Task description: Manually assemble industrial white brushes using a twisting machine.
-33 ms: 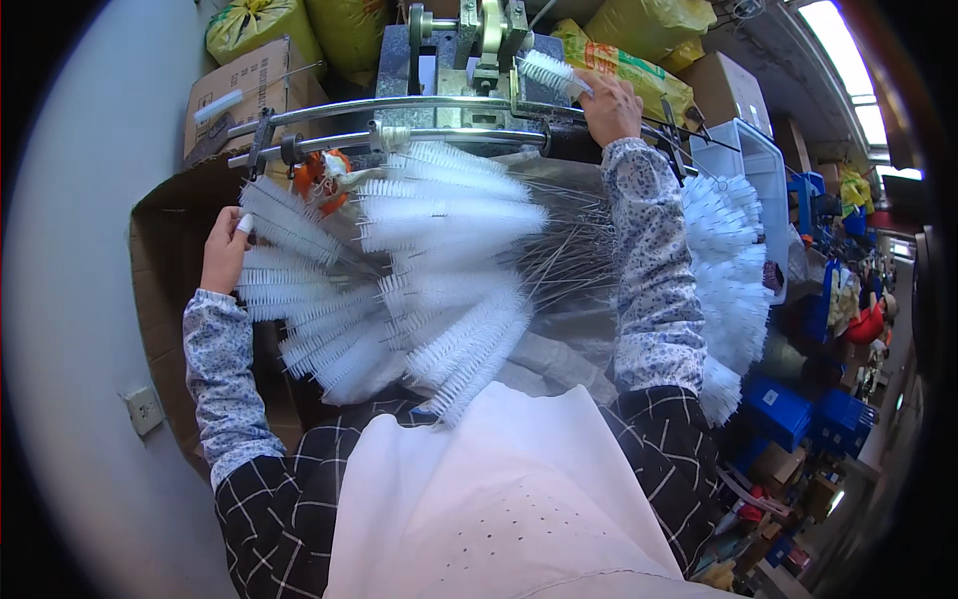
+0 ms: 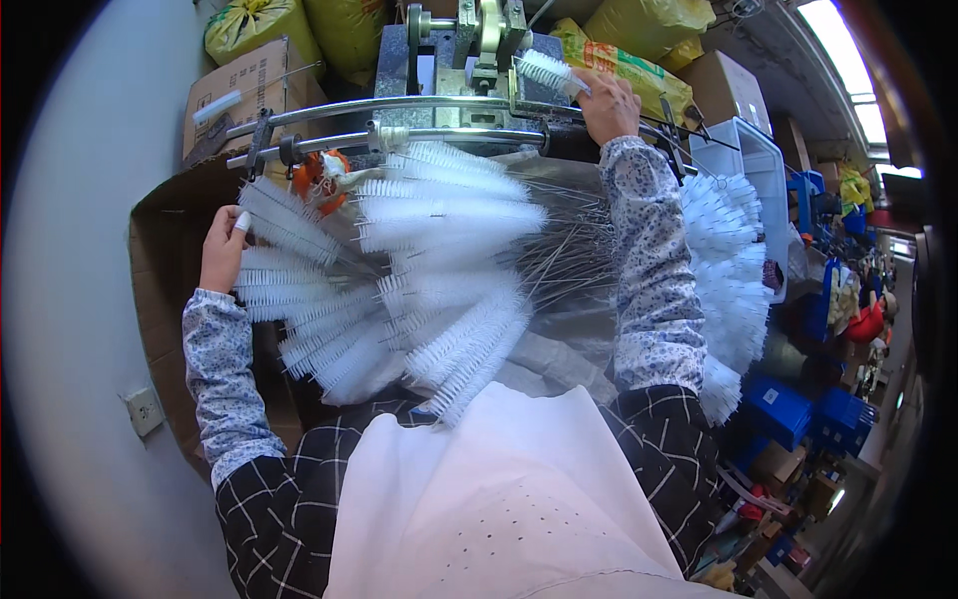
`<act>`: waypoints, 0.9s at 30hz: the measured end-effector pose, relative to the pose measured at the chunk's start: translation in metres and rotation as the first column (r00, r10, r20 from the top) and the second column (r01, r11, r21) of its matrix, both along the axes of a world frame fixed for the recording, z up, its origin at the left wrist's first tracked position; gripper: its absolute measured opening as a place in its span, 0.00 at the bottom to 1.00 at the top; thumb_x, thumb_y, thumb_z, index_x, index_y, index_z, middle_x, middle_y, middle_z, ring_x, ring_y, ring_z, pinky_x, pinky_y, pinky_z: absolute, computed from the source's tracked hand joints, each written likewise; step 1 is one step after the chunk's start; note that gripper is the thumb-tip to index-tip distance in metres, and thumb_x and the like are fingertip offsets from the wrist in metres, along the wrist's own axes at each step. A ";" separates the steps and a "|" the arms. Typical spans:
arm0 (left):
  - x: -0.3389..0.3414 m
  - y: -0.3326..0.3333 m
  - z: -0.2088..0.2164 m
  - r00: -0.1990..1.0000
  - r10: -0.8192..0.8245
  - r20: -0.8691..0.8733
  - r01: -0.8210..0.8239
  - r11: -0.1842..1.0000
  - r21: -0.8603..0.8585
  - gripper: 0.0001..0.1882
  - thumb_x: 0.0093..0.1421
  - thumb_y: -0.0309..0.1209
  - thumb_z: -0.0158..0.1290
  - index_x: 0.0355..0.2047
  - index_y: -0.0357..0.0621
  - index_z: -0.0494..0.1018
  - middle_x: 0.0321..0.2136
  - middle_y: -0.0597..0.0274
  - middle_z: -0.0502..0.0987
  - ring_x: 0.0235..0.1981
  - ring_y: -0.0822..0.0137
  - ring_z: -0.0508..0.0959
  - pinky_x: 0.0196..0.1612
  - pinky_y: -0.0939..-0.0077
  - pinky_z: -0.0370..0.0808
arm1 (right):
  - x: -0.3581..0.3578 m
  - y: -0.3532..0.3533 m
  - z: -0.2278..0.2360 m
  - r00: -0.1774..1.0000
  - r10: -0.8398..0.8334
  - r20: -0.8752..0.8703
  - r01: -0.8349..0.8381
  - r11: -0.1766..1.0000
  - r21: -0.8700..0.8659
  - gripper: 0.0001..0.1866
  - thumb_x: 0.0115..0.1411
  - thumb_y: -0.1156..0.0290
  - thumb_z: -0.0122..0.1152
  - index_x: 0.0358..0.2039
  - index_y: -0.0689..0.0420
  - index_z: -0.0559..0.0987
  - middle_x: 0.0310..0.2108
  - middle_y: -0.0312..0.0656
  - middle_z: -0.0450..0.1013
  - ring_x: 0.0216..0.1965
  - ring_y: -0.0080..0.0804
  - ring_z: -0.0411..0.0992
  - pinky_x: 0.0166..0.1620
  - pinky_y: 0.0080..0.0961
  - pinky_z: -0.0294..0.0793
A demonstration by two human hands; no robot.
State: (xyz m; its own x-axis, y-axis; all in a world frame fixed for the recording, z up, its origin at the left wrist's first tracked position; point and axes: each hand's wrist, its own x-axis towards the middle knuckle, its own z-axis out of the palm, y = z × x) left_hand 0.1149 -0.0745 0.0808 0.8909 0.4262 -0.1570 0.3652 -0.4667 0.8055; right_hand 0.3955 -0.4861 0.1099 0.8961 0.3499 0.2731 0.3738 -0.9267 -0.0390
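Note:
My right hand [image 2: 607, 105] is closed on the end of a short white bristle brush [image 2: 549, 72], beside the machine [image 2: 459, 75] with its metal rails [image 2: 439, 103]. On the left, my left hand [image 2: 224, 245], a white cover on its thumb, is bent with fingers together at the outer ends of the white brushes [image 2: 299, 225]; what its fingertips hold, if anything, is hidden. Between my arms lies a big pile of long white brushes [image 2: 449, 215], their thin wire stems [image 2: 574, 235] pointing right. More white brushes [image 2: 723, 260] fan out beyond my right forearm.
An open cardboard box [image 2: 160, 290] stands below my left hand, near the wall socket [image 2: 145, 411]. Another carton [image 2: 244, 95] and yellow sacks [image 2: 261, 30] flank the machine. At right are a pale plastic bin [image 2: 743, 150] and blue boxes [image 2: 778, 409]. An orange-and-white bundle [image 2: 321, 178] hangs under the rails.

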 end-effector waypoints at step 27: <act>-0.077 0.035 0.118 0.665 0.358 0.656 -0.414 0.907 -0.075 0.14 0.56 0.36 0.42 0.34 0.36 0.65 0.31 0.60 0.69 0.34 0.71 0.68 0.41 0.78 0.65 | 0.000 0.005 0.004 0.978 0.131 0.165 -0.134 0.991 0.008 0.14 0.46 0.67 0.54 0.36 0.39 0.73 0.31 0.34 0.68 0.39 0.30 0.62 0.45 0.30 0.55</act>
